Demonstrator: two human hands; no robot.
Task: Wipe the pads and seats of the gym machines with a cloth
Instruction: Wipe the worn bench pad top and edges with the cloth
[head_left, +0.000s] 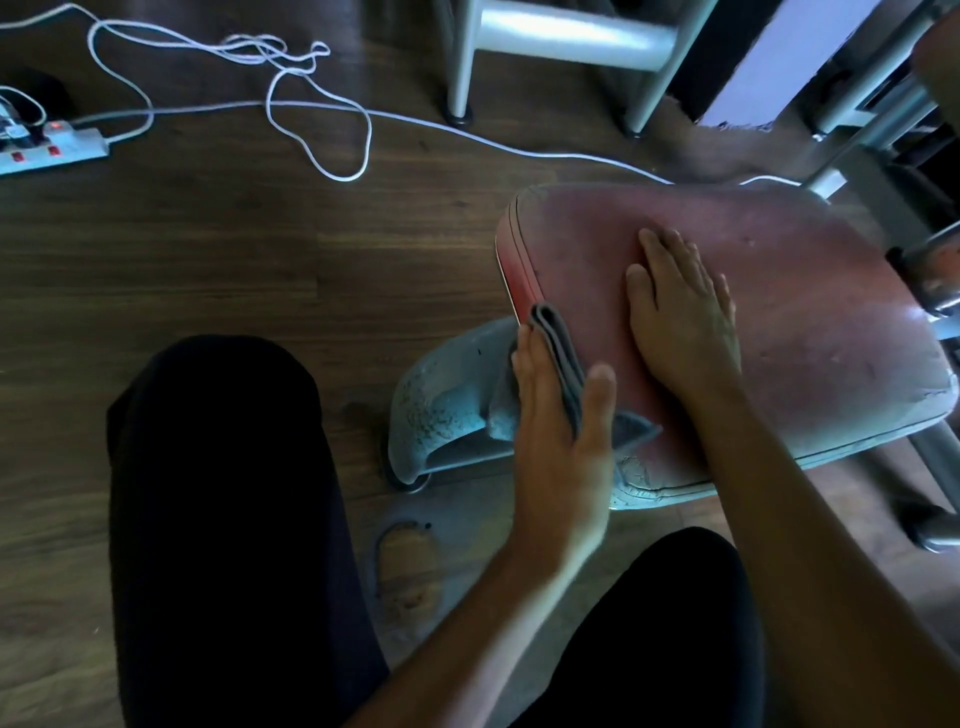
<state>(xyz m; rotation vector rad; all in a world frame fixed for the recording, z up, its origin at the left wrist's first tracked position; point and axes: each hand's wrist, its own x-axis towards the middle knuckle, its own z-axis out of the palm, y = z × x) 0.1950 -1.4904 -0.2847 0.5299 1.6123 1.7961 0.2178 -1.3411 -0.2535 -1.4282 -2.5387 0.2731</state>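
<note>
Cloth (558, 353), grey and folded into a narrow pad, stands on edge against the near-left side of the seat (805, 322), pinched between the thumb and straight fingers of the left hand (558, 441). The left forearm reaches up from between the person's dark-clad knees. The cloth looks soft, light and limp, so it will likely bunch or unfold unless it is held across the fold with the palm behind it, much as it is now. A loose corner trails under the thumb. The seat is a broad red padded slab, firm underneath and dull with dust. Its near corner is cracked and peeling, so a dragged cloth could catch there, and lighter strokes seem wise at that spot. The right hand (680, 322) lies flat on top of the seat with its fingers extended and together, grasping nothing. Its arm comes in from the right, probably to steady the pad. Just left of the seat and below it sits a grey, speckled base cover (441, 415) on the wooden floor (208, 249). Farther off, a white cord (322, 119) loops across the floor to a power strip (52, 150), and grey frame tubes (566, 31) stand beyond.
</note>
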